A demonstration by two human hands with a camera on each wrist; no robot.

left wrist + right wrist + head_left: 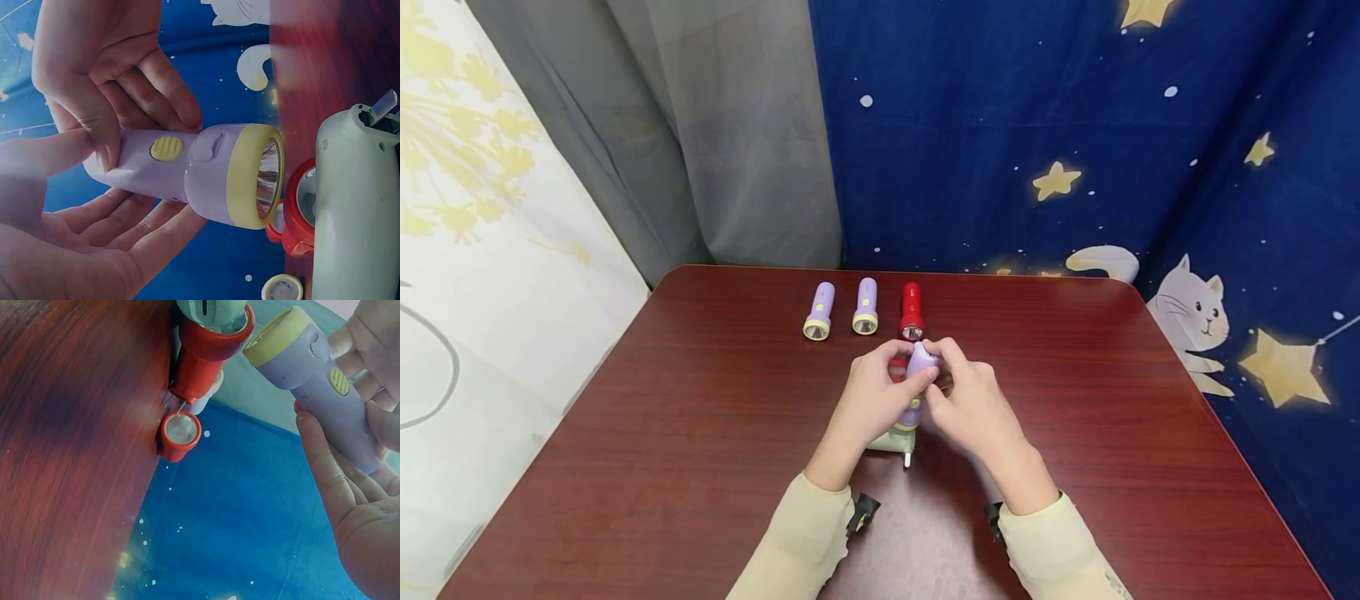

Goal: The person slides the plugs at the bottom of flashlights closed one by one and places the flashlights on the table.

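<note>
Both hands had hold of a purple flashlight (212, 172), raised above the brown table (662, 450) with its yellow-rimmed lens end toward the person and its tail pointing away. The left hand (868, 392) had its fingers bent round the body, thumb pressed near the tail; the right hand (973, 404) gripped the same end from the other side, its thumb also on the casing, so neither was more than partly open. A yellow switch (167, 149) showed on the body.

Just beyond and below the lens lay a pale green object (356, 206) with a metal strip (383, 105) sticking out, near a red flashlight (199, 372) (whether those two touched, I could not tell). Farther off, near the table's far edge, another red flashlight (912, 307) lay beside two purple ones, their lenses toward the person
</note>
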